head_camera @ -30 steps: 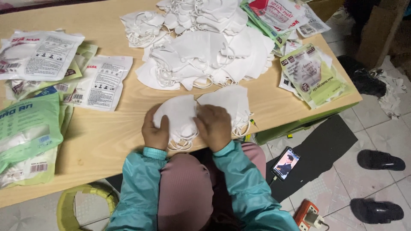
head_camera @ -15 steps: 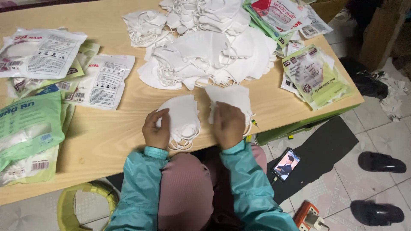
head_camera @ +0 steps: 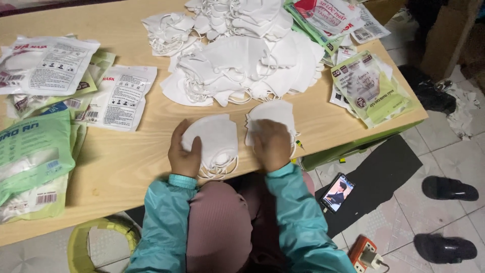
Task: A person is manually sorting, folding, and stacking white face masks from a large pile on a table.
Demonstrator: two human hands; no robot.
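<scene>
My left hand presses on the left edge of a small stack of folded white face masks lying at the near edge of the wooden table. My right hand lies flat on a second stack of white masks just to the right of the first. Ear loops hang out below the left stack. Behind both stacks spreads a big loose heap of white masks.
Printed mask pouches and green packs lie at the left, more green and clear pouches at the right. On the floor: a phone on a black mat, black slippers, an orange power strip, a yellow basket.
The one pile under both hands has been split in two. My right hand slid its part to the right, and the left hand stays on the left stack.
</scene>
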